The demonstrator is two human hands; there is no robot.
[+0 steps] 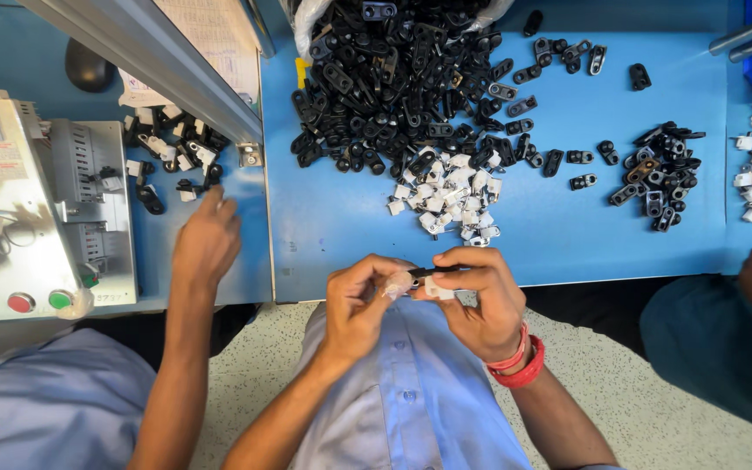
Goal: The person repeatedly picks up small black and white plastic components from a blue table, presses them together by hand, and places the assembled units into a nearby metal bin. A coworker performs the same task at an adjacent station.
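Closest in, left hand (360, 300) and right hand (479, 296) drawn together above a blue shirt, fingers pinched on a small white plastic clip (437, 290) and a black plastic piece (424, 272) held between them. Just beyond, on the blue table (567, 235), a small heap of white clips (450, 196). Farther back, a big pile of black plastic parts (402, 78) spilling from a bag. Off right, a smaller black cluster (659, 174). Off left, a co-worker's hand (206, 239) reaching toward mixed parts beside a metal machine (36, 200).
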